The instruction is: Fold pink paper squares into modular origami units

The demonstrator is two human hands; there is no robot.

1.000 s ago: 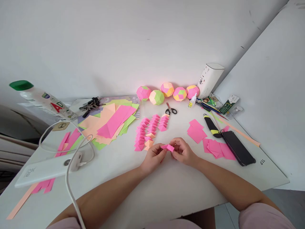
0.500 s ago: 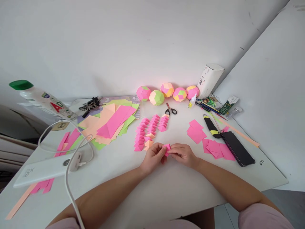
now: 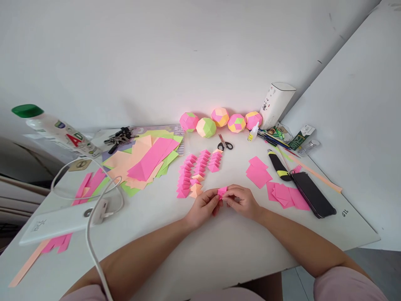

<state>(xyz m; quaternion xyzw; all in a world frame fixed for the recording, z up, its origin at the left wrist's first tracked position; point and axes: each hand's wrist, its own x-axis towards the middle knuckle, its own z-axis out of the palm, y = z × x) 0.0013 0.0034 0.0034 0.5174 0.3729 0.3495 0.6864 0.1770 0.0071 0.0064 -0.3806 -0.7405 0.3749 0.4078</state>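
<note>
My left hand, right hand both pinched on pink paper, at 5 o'clock of folded pieces. Risk: paper slips, crease skews; left forearm may snag cable at 8 o'clock.

We count four paper balls along the wall, one pair of scissors, one small glue bottle, one white box, one black phone, one black and yellow cutter, one bunch of keys, one large bottle with a green cap, one flat white device and one white cable. The folded paper units stand in three rows; the number in each row we cannot tell. The loose pink squares and the coloured sheets overlap, so we cannot count them. We see two hands, one left hand and one right hand, with one small pink folded piece between them.
</note>
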